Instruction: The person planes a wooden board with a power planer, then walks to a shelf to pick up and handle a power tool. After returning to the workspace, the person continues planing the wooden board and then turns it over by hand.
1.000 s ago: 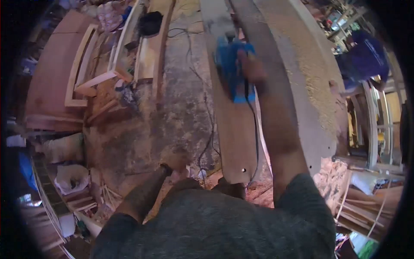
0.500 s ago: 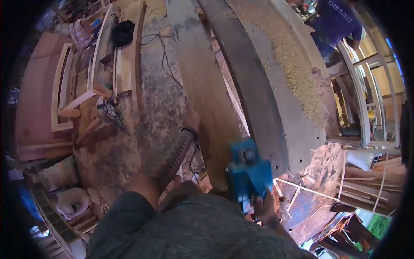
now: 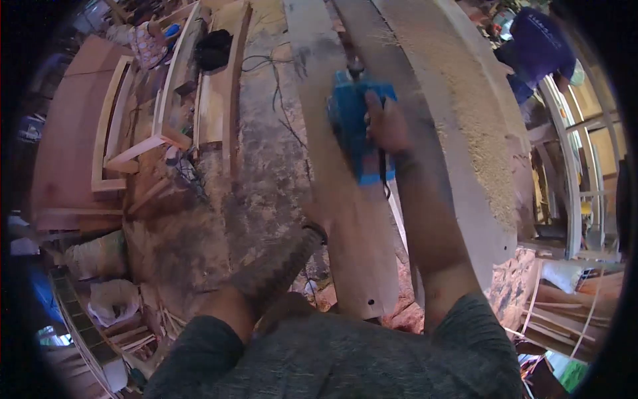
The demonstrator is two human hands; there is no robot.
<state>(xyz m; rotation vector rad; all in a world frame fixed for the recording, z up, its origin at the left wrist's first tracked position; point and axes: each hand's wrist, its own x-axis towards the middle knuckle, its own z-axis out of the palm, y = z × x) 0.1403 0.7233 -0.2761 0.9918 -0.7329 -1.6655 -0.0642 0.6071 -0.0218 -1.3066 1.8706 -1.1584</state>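
My right hand (image 3: pixel 390 126) is wrapped around the handle of a blue electric hand planer (image 3: pixel 361 143). The planer lies over a long wooden plank (image 3: pixel 362 266), well ahead of my body. At the plank's left edge rests my left hand (image 3: pixel 318 213), its fingers blending into the wood; a patterned sleeve (image 3: pixel 276 259) covers that forearm. A darker plank (image 3: pixel 392 50) runs alongside on the right, partly hidden by my right arm.
Wood shavings (image 3: pixel 488 166) coat another board at the right. On the left stand wooden frames (image 3: pixel 163 116), with a black bundle (image 3: pixel 214 50) near them. A cable (image 3: pixel 279 100) trails across the worktop. Another person (image 3: pixel 541 46) is at the upper right, and one more sits at the upper left.
My right hand has pushed the planer forward along the plank, from close to my body to far ahead. My left hand stays at the plank's edge. The view has shifted slightly.
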